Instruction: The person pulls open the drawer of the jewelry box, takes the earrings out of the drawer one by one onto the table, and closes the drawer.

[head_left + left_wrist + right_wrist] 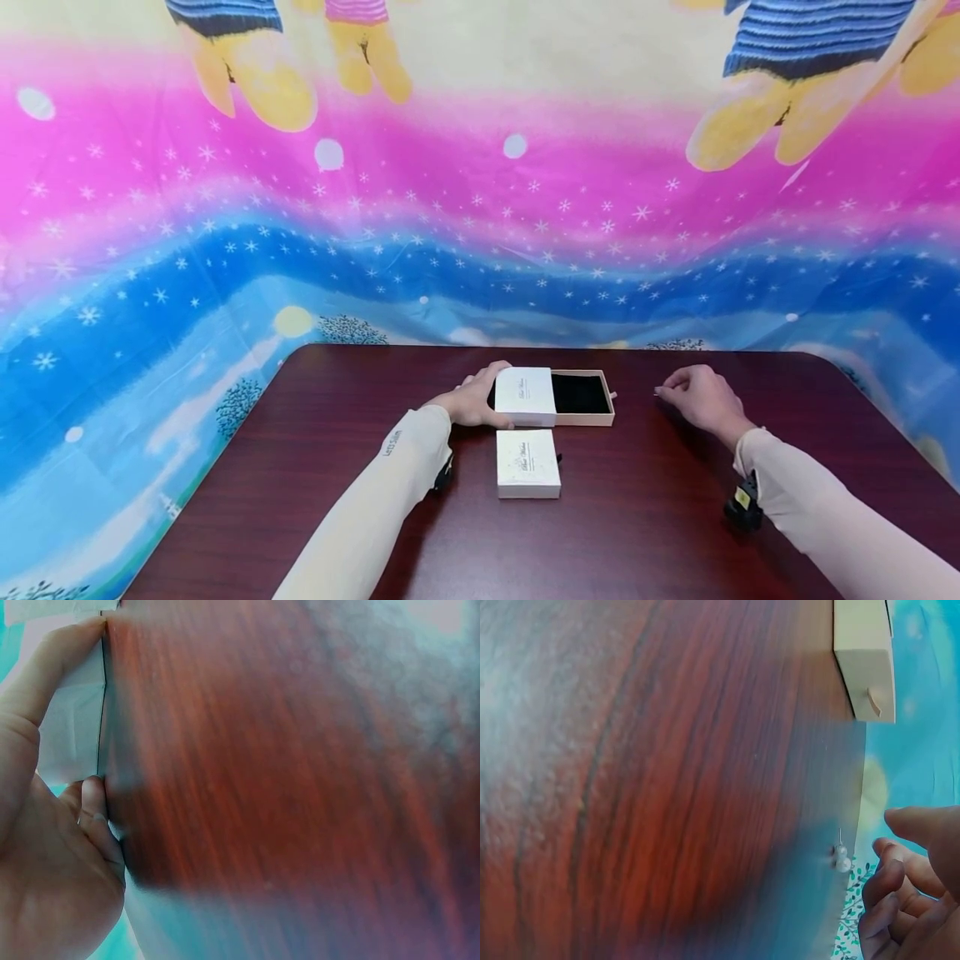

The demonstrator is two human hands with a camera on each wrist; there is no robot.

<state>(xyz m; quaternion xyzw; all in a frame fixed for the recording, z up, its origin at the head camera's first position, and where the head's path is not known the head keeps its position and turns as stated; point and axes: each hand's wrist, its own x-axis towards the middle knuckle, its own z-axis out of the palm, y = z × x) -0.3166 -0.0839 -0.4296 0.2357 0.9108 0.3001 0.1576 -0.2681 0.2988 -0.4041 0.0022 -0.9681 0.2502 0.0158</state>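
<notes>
My left hand grips the sleeve of a white drawer-type jewelry box, thumb on the near side and fingers around the far left end. The box's drawer, lined in black, sticks out to the right. Off to the right, my right hand hovers over the table, fingers loosely curled. In the right wrist view a small earring with pearl-like beads and a thin pin shows close beside the right fingertips. A gap appears between it and them.
A second, closed white box with a dark tab on its right side lies just nearer than the first. Both stand on a dark red wooden table. A colorful printed cloth hangs behind the table's far edge.
</notes>
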